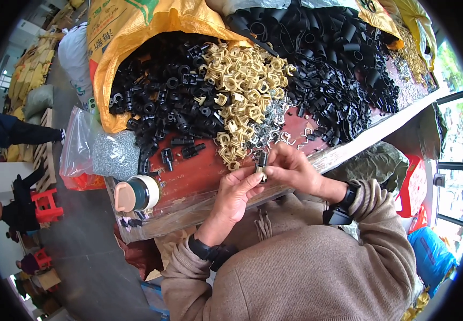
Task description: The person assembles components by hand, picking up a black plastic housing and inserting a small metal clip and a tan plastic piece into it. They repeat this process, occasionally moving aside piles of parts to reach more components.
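Over the near edge of the red table, both hands meet on a small black plastic fitting (263, 160) with a pale metal-looking piece at its lower end. My left hand (234, 193) pinches the lower end between thumb and fingers. From the other side, my right hand (294, 170) closes its thumb and fingers on the same fitting. Just beyond them lies a heap of beige plastic clips (239, 104), with small silver metal pieces (275, 120) at its right. Black ribbed fittings (175, 107) are piled to the left, spilling from an orange woven sack (102, 80).
A lidded cup (145, 192) stands at the table's left corner, near a clear bag of small metal parts (114, 155). Small black pieces (330, 101) and black tubes (317, 32) fill the right side. A red stool (46, 206) and other people are at far left.
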